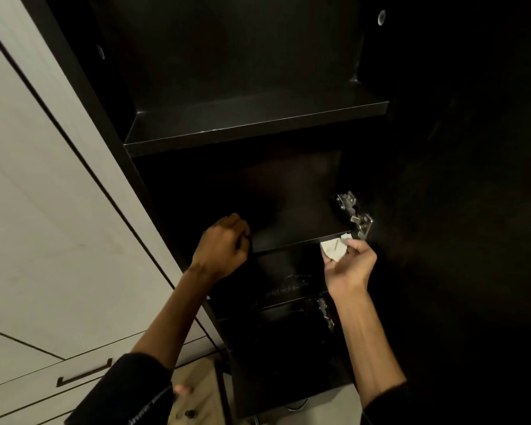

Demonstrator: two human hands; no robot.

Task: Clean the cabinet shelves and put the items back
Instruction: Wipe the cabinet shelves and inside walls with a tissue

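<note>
Left hand (223, 246) is curled at the front edge of the middle shelf (295, 231), can't tell if it's gripping anything. Right hand (348, 265) pinches a crumpled white tissue (334, 248) beside the metal hinge (354, 214).
</note>
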